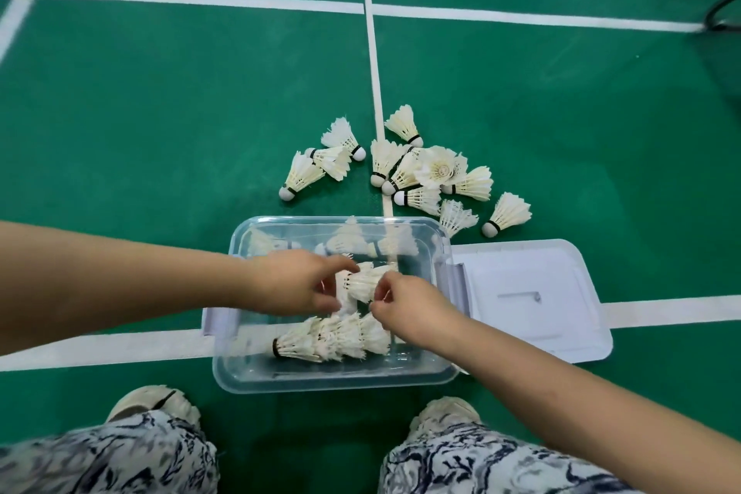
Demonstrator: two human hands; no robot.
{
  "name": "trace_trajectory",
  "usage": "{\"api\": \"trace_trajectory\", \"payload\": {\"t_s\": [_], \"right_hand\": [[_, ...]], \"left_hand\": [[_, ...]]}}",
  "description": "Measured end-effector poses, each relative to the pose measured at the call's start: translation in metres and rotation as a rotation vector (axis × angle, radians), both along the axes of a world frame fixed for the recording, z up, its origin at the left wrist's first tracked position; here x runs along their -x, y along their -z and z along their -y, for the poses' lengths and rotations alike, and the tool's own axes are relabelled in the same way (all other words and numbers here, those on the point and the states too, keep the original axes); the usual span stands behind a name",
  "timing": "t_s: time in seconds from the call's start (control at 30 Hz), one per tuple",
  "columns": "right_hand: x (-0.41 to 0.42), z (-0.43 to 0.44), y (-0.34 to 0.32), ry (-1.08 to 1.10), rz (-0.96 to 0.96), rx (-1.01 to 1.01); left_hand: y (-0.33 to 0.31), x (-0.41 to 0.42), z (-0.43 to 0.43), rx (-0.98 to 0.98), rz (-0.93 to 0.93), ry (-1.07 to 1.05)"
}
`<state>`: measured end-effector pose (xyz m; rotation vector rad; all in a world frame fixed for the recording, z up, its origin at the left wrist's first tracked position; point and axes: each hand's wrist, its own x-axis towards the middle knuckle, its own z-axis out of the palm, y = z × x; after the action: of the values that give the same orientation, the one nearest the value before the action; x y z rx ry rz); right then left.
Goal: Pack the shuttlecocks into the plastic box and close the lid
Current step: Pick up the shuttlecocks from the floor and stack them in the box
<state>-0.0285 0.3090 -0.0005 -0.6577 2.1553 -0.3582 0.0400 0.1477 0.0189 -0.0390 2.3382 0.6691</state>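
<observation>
Nearest, at the bottom edge: two legs in blue-and-white patterned trousers [108,457], pale shoes [156,399] planted on the floor. Just beyond the toes: clear plastic box [337,379], open-topped, set across a white court line [100,349]. Inside, toward the near wall: nested row of shuttlecocks [333,339] lying on its side, dark-banded end to the left. Above that row, over the middle of the box: left hand [294,285] with thumb and fingers curled round one end of a held shuttlecock bundle [363,283]; right hand [413,307] pinching the other end between its fingertips (number in the bundle unreadable, motion blur). Against the far wall of the box: a few more shuttlecocks [353,241], hazy through the plastic. Hard against the right side of the box: lid [533,293], flat on the floor. Beyond the box: loose pile [417,176] of white feathered shuttlecocks, some overlapping, one turned open end toward the camera, spread on both sides of a long centre line [373,52] running away. Surface throughout: green court flooring [160,112], matte, crossed farther off by more white lines. Far right edge: dark curved frame [721,8] with netting, cropped.
</observation>
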Motion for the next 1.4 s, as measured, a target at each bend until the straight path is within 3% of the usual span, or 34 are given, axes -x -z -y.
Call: {"api": "trace_trajectory", "payload": {"t_s": [0.13,0.3,0.47,0.57,0.8,1.13,1.23,1.4], "right_hand": [[0.02,0.012,-0.023,0.116,-0.009,0.248],[0.088,0.029,-0.023,0.144,-0.286,0.311],[0.151,0.037,0.025,0.063,-0.374,0.071],[0.159,0.036,0.053,-0.026,-0.462,0.036],[0.171,0.036,0.073,0.028,-0.547,0.091],[0.149,0.021,0.02,0.226,-0.662,0.343],[0.126,0.012,-0.011,0.289,-0.617,0.488],[0.069,-0.011,-0.072,0.374,-0.356,0.756]], "left_hand": [[-0.023,0.026,0.011,-0.059,-0.193,-0.121],[-0.027,0.066,0.04,-0.103,-0.392,-0.365],[-0.006,0.095,0.053,-0.112,-0.399,-0.476],[0.007,0.103,0.051,-0.12,-0.375,-0.469],[0.023,0.108,0.05,-0.114,-0.323,-0.48],[0.015,0.095,0.038,-0.089,-0.381,-0.442],[0.002,0.085,0.027,-0.08,-0.408,-0.416],[-0.009,0.053,0.007,-0.055,-0.355,-0.248]]}}
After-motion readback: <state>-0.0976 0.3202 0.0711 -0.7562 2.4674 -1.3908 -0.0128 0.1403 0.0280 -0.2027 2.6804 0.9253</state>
